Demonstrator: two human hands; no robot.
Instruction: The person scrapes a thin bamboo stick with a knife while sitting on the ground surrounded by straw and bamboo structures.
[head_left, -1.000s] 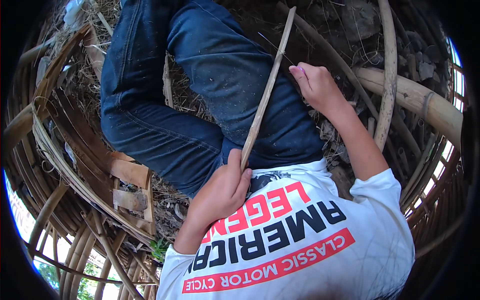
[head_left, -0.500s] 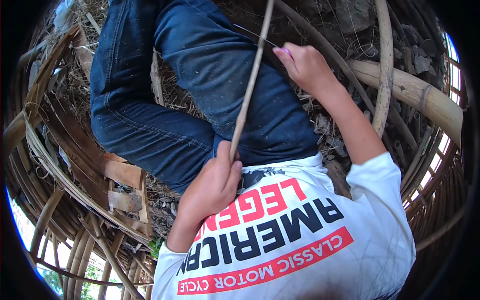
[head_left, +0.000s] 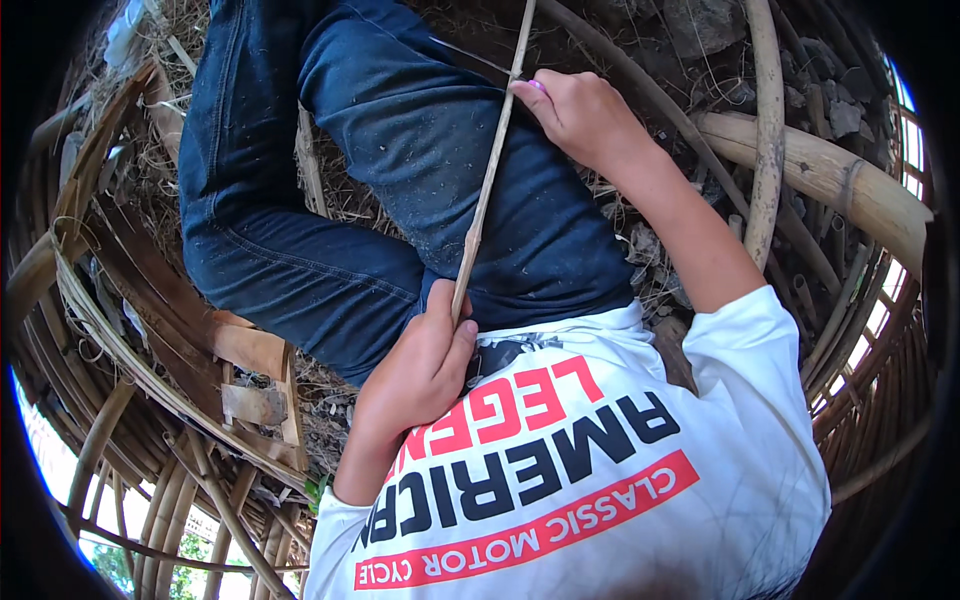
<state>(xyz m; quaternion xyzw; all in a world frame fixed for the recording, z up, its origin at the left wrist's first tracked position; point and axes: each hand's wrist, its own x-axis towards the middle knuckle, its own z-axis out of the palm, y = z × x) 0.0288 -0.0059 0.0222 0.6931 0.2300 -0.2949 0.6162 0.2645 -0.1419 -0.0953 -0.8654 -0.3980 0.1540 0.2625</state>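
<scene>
My left hand (head_left: 418, 362) is closed round the lower end of a long thin bamboo stick (head_left: 492, 185), close to my waist. From there the stick slants up across my thigh, past the upper edge of view. My right hand (head_left: 585, 118) grips a knife (head_left: 468, 54) by its pinkish-purple handle, mostly hidden in the fingers. The narrow blade points left and crosses the stick near its upper part. Knuckles and thumb of this hand are right beside the stick; whether the edge bites into it I cannot tell.
My legs in dark jeans (head_left: 400, 130) are bent beneath the stick. A thick bamboo pole (head_left: 820, 175) and a thinner upright pole (head_left: 766, 120) lie to the right. Split bamboo strips (head_left: 250, 350) and a curved woven bamboo wall (head_left: 150, 385) are at left. Stones and dry straw cover the ground.
My right hand has moved left with the knife, up against the stick. The stick's upper part has shifted slightly left. My left hand keeps its hold, a little lower and further left.
</scene>
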